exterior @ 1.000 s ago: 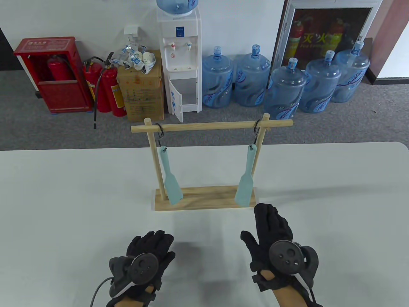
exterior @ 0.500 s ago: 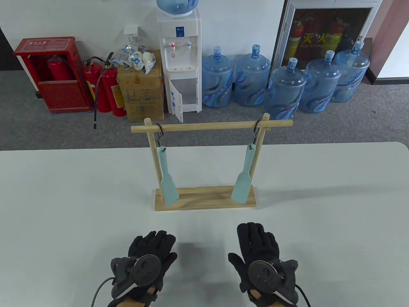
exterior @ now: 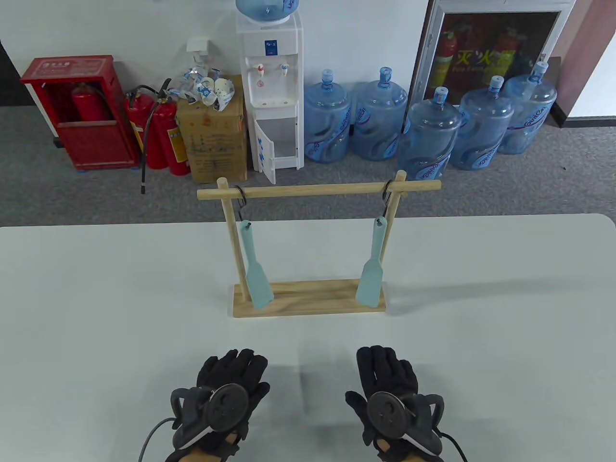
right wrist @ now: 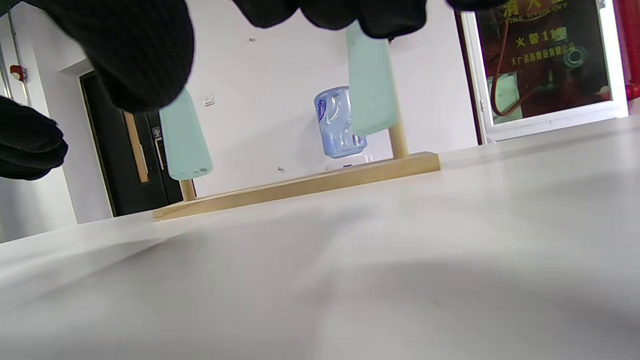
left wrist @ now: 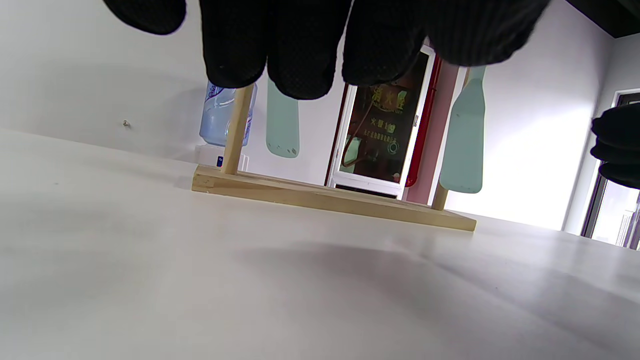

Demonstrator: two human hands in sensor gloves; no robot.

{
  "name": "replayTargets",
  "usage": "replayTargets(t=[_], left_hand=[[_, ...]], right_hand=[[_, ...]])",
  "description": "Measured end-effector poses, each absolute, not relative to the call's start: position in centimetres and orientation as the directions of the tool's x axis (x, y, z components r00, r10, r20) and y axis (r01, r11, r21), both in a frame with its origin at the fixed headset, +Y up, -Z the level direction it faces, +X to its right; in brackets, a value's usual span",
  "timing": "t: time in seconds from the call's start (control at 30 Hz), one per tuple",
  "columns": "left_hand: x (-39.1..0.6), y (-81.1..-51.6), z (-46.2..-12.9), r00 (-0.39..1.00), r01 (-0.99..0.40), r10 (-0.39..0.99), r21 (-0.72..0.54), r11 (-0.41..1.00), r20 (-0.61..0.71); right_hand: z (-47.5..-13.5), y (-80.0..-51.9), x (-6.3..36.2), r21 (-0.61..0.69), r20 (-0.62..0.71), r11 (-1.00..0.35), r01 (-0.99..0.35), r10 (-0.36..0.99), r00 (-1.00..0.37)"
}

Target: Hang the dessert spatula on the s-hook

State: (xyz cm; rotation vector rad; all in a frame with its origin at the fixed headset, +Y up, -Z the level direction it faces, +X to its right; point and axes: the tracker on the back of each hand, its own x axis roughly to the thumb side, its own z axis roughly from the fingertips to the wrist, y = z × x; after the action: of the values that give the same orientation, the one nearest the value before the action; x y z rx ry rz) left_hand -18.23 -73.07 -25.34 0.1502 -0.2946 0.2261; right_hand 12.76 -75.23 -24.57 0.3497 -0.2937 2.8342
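Table view: both spatulas hang from s-hooks on the rack (exterior: 308, 190), left spatula (exterior: 255, 269), right spatula (exterior: 373, 269). The left hand (exterior: 231, 385) and right hand (exterior: 387, 385) hover near over the worktop (exterior: 96, 313), fingers loosely spread, empty.

Left wrist view: fingers (left wrist: 295, 60) hold nothing.

Right wrist view: likewise empty. Hooking looks done; next, probably only withdrawing.

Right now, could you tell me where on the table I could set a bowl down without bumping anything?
Bare tabletop lies left of the wooden rack, and equally right of it. The strip between the rack's base and the left hand and right hand is free but narrower. Under the bar it is crowded: the left spatula and right spatula hang there.
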Motion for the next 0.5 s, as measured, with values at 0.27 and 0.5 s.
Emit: replayTargets(t=[0.27, 0.5], left_hand=[[-18.1, -73.2, -25.4, 0.936, -0.225, 0.183, 0.109, 0.968, 0.301], [-18.1, -73.4, -25.4, 0.939, -0.214, 0.175, 0.105, 0.971, 0.294]], right_hand=[[-24.4, -75.1, 13.6, -0.163, 0.257, -0.926, -0.341, 0.294, -0.921], [-24.4, -75.2, 14.2, -0.145, 0.243, -0.922, -0.359, 0.319, -0.916]])
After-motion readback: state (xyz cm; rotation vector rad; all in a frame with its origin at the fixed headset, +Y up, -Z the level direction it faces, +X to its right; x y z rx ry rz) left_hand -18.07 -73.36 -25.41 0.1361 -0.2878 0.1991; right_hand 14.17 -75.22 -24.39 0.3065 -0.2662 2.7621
